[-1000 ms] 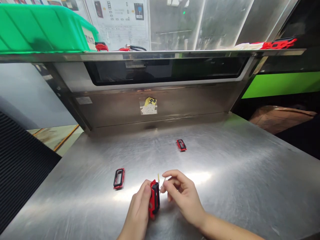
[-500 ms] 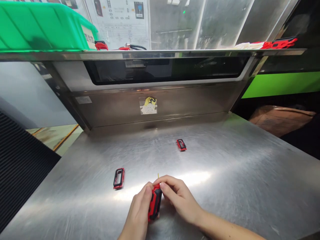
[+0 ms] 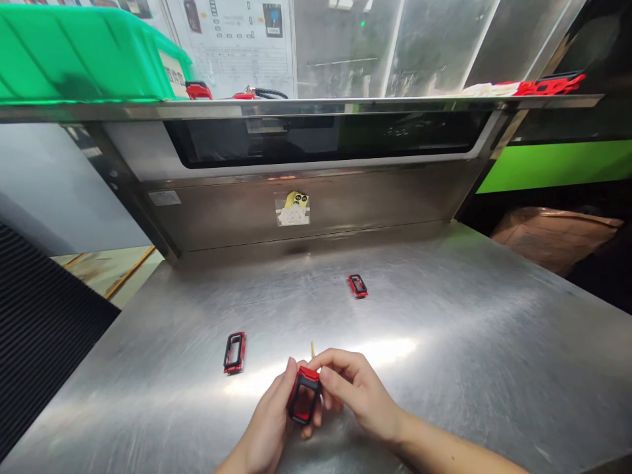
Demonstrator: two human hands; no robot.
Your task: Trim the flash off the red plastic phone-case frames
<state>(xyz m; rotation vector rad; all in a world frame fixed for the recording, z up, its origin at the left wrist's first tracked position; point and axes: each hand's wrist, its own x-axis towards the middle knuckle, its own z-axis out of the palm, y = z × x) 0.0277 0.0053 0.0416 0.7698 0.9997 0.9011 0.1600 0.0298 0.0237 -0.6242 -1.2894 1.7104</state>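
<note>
Red-and-black plastic frame is being held steady, left hand and right hand gripping its sides with closed fingers, spare frame lying beyond it.

our left hand and right hand are bare, with slim fingers and short nails. our bare right forearm runs off the near right edge, and our left wrist meets the near edge.

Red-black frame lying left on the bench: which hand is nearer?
Left hand: below and to the right of the red-black frame. Right hand: farther right, past the left hand.
</note>
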